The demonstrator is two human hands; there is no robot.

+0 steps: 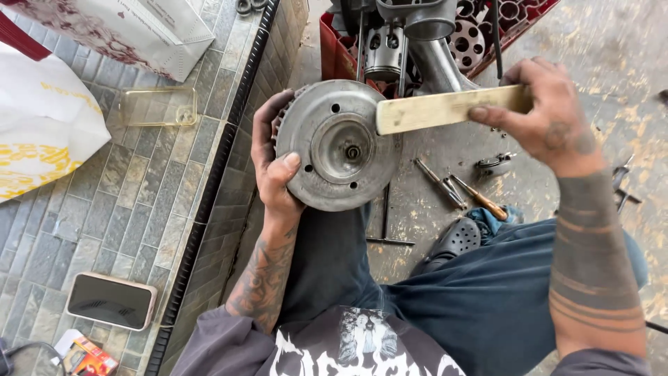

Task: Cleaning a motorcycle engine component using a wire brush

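Stained concrete floor (612,49) lies right, a tiled ledge (104,209) left. Between them a round metal clutch drum (339,146) is gripped at its left rim by the left hand (275,163), thumb on its face. The right hand (539,115) clasps a flat wooden stick (445,109), its tip touching the drum's right edge. That one-sided hold could let the drum slip toward the screwdrivers (459,189) below.

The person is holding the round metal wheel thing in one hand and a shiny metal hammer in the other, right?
Not quite. The left hand does hold the round metal wheel, but the right hand holds a flat wooden stick, not a metal hammer. The head view shows its end resting against the wheel's face.
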